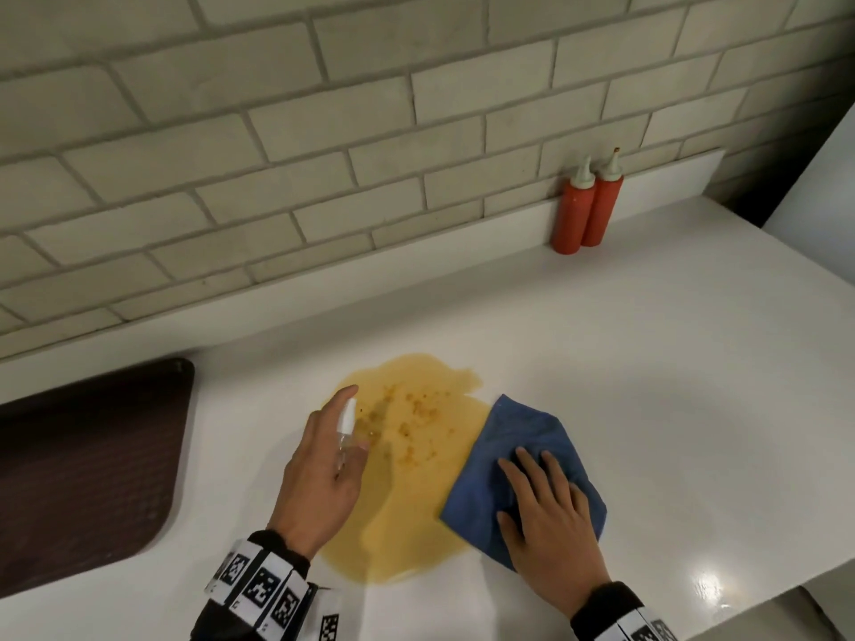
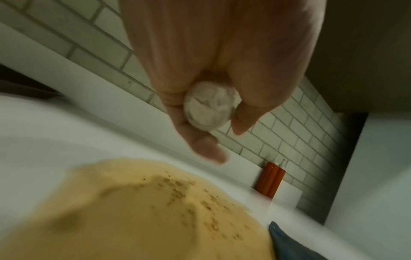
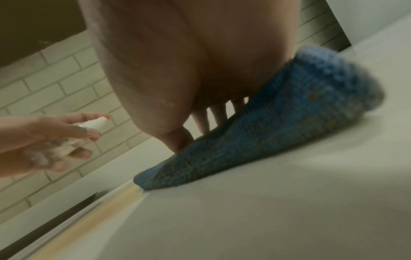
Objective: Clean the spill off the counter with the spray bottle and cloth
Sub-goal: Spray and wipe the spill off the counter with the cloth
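Observation:
A wide yellow-orange spill (image 1: 412, 474) with darker specks lies on the white counter (image 1: 647, 363). My left hand (image 1: 319, 469) grips a small clear spray bottle (image 1: 346, 423) with a white nozzle, held above the spill's left edge, index finger lying over the nozzle top. In the left wrist view the bottle's round base (image 2: 210, 107) shows between my curled fingers, above the spill (image 2: 144, 211). My right hand (image 1: 546, 506) lies flat, fingers straight, on a blue cloth (image 1: 523, 437) at the spill's right edge. The right wrist view shows the cloth (image 3: 266, 140) under that hand and the bottle (image 3: 93, 123).
Two red squeeze bottles (image 1: 585, 210) stand against the low white backsplash at the back right. A dark brown ribbed mat (image 1: 83, 460) lies at the left. A tiled wall (image 1: 324, 131) runs behind. The counter's right edge (image 1: 809, 585) is near my right hand.

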Motion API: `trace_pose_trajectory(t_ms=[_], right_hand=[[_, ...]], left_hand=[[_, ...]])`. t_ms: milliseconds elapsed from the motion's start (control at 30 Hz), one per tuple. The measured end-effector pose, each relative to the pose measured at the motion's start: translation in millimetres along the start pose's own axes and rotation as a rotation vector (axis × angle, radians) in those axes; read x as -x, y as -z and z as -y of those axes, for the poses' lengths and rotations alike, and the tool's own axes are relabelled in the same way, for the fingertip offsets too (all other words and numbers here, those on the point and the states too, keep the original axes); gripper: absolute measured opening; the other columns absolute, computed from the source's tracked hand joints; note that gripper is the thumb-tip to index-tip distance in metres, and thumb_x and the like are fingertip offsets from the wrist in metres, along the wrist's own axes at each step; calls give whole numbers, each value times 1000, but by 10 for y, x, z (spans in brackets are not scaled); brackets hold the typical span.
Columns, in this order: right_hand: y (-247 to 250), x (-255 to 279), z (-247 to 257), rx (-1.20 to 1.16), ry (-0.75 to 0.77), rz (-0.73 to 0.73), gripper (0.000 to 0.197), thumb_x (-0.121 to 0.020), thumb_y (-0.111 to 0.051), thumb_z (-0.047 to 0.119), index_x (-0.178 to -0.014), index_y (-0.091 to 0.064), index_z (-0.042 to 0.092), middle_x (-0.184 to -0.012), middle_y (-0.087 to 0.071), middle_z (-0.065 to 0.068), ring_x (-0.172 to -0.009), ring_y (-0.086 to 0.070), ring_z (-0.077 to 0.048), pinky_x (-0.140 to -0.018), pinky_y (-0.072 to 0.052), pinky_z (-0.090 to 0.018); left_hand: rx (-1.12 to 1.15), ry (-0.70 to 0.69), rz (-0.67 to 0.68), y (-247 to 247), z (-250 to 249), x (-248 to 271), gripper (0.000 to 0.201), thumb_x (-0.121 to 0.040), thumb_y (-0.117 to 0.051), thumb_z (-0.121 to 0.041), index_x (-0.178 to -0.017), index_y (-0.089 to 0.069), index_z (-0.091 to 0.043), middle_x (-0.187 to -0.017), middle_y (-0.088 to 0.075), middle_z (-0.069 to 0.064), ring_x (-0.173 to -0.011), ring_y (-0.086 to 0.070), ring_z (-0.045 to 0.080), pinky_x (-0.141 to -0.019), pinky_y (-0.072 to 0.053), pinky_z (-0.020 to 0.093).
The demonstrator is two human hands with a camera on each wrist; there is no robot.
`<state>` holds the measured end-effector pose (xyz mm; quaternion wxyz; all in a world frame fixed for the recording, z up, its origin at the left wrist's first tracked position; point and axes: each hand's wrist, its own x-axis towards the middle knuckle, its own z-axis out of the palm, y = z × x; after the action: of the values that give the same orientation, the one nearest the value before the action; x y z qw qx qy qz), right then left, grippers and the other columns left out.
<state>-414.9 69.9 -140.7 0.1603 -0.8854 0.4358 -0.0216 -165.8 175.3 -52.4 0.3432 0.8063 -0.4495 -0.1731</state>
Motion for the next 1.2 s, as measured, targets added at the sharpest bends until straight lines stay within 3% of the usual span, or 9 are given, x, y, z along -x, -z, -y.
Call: trace_pose_trajectory(t_ms=[100,267,367,467,533,800,900,967,1200], right_hand=[[21,-98,-20,12,-4,14,57,-83,-37,40,-135,-47,19,-144,-49,-7,-133,-42,-34,-95,-46,-49],[30,-336,-71,34,24,54,63,-81,-32,38,-140,-44,18,-148,-42,-10,-138,-33,-37,-102,-38,-51],[36,-496,-73,34,79,79,73,-79,-20,40,-148,-31,19,-157,-26,-10,-145,-13,-36,-112,-18,-51],[79,-631,-63,17,110,144,84,-72,-2,46,-153,-8,23,-162,2,-5,-144,17,-28,-112,8,-43],[102,-718,-54,43,108,185,87,-69,5,48,-153,1,25,-161,12,-4,-138,28,-23,-110,14,-40],[154,-1206,82,110,118,269,90,-68,7,50,-153,5,21,-160,14,-8,-144,17,-36,-114,9,-49],[166,-1514,193,137,117,293,70,-92,-15,47,-153,8,20,-160,17,-8,-144,18,-36,-115,7,-52],[173,-1733,305,152,127,298,68,-99,-29,38,-152,10,20,-160,18,-7,-144,18,-36,-116,6,-53],[83,-2173,837,214,207,345,65,-100,-24,38,-152,11,20,-159,19,-8,-143,18,-39,-116,6,-55]], left_hand=[[-9,-14,-73,63,27,17,55,-96,-59,-31,-142,-35,-50,-126,-50,-16,-100,-60,9,-85,-54,39],[-190,-27,-81,80,28,-87,57,-97,-53,-29,-145,-29,-48,-118,-51,-10,-73,-61,8,-72,-53,37],[-242,-23,-38,6,-7,-190,47,-99,-50,-30,-143,-35,-39,-123,-56,-8,-75,-61,11,-74,-48,33],[-318,-30,-9,-87,-14,-283,39,-98,-47,-31,-135,-38,-38,-109,-65,-5,-80,-65,19,-72,-53,37],[-349,-38,-10,-134,-2,-344,35,-97,-47,-28,-129,-38,-37,-97,-65,-3,-73,-64,23,-65,-54,38],[-371,-58,-1,-116,33,-560,33,-96,-47,-27,-127,-41,-34,-87,-63,-5,-67,-61,24,-61,-53,38],[-369,-22,-18,-43,45,-686,30,-96,-46,-27,-125,-42,-32,-89,-63,-5,-72,-60,25,-64,-51,37],[-361,-2,-25,15,75,-763,31,-96,-45,-27,-127,-41,-33,-91,-62,-5,-74,-60,26,-66,-48,36],[-293,109,-100,310,300,-858,32,-98,-46,-28,-129,-43,-36,-84,-60,-6,-76,-57,23,-72,-45,35]])
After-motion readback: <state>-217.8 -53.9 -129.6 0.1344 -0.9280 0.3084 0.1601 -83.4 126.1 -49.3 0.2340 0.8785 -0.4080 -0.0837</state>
